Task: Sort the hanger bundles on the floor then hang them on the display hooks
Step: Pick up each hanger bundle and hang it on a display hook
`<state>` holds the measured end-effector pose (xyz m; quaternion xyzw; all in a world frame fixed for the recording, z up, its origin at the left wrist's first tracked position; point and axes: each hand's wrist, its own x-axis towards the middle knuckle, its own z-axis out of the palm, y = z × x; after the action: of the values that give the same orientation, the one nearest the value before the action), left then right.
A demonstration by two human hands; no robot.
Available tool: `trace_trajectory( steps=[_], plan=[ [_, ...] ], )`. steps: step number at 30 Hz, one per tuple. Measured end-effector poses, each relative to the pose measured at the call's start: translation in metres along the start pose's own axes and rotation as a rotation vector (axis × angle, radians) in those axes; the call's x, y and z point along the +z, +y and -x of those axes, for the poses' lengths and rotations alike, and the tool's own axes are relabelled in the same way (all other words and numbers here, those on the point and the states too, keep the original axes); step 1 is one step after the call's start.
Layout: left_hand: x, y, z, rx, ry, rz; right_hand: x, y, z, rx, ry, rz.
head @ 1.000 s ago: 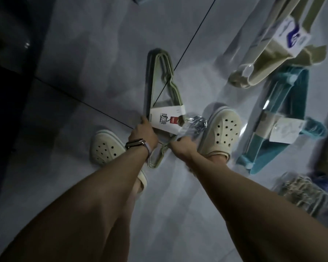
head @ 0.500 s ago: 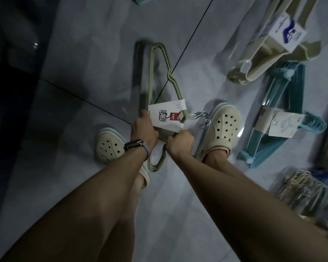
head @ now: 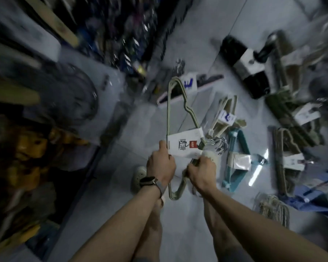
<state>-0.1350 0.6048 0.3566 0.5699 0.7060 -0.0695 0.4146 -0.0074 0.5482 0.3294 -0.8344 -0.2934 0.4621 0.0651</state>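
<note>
Hanger bundles [head: 235,159] crowd the right; bare floor [head: 110,195] lies left.

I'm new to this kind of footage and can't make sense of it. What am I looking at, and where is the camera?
The camera sits on a person's head, looking down past their arms to a shop floor. There is no machine, just two bare hands. The left hand, with a watch at the wrist, and the right hand both grip one pale green hanger bundle with a white paper label. More bundles lie on the floor, such as a teal bundle. The blurred left side looks like shelving.
</note>
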Motion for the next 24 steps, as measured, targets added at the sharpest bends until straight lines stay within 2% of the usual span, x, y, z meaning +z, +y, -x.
trace_trajectory(
  steps=[9,13,24],
  plan=[
    [-0.226,0.108,0.131,0.354,0.318,0.112,-0.185,-0.172,0.152,-0.481,0.101,-0.246],
    [-0.312,0.143,0.198,0.484,0.502,0.213,-0.250,-0.238,0.214,-0.701,0.152,-0.239],
    [-0.477,0.211,0.318,0.647,0.919,0.342,-0.361,-0.375,0.328,-1.159,0.190,-0.341]
  ],
)
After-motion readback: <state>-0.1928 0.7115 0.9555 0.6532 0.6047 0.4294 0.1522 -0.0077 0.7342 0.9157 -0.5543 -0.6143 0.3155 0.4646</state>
